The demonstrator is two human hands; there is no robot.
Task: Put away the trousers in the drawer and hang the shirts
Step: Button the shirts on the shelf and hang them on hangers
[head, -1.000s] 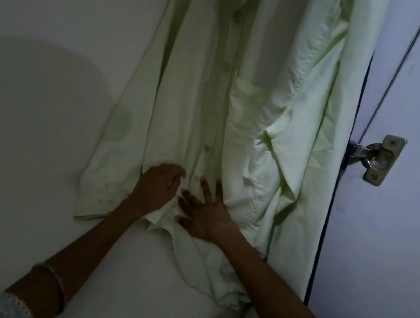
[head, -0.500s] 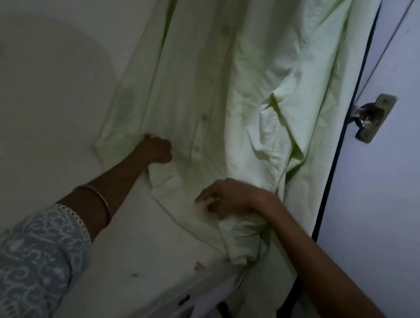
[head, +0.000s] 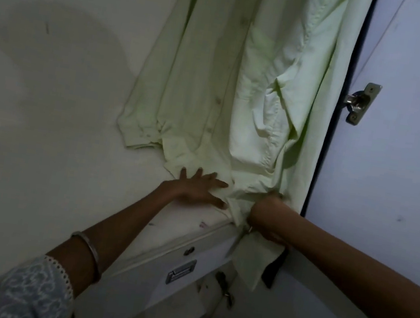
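A pale green shirt [head: 230, 85] hangs inside the wardrobe, its hem bunched on the white shelf [head: 71, 165]. My left hand [head: 199, 187] lies flat with fingers spread on the lower hem. My right hand [head: 264, 210] is pushed into the hem at the shelf's front right corner and grips the cloth; its fingers are mostly hidden by the fabric. A shirt tail [head: 254, 258] hangs down over the shelf edge. Below the shelf is a white drawer [head: 157, 281] with a metal recessed handle [head: 181, 271]. No trousers are in view.
The open wardrobe door [head: 406, 150] stands at the right with a metal hinge [head: 359, 102]. A keyhole [head: 189, 250] sits above the drawer handle. The white back wall of the wardrobe [head: 57, 40] fills the left.
My left hand opened from a fist and moved right onto the hem. My right hand shifted right to the shelf corner and took hold of the cloth. The view tilted down, showing the drawer.
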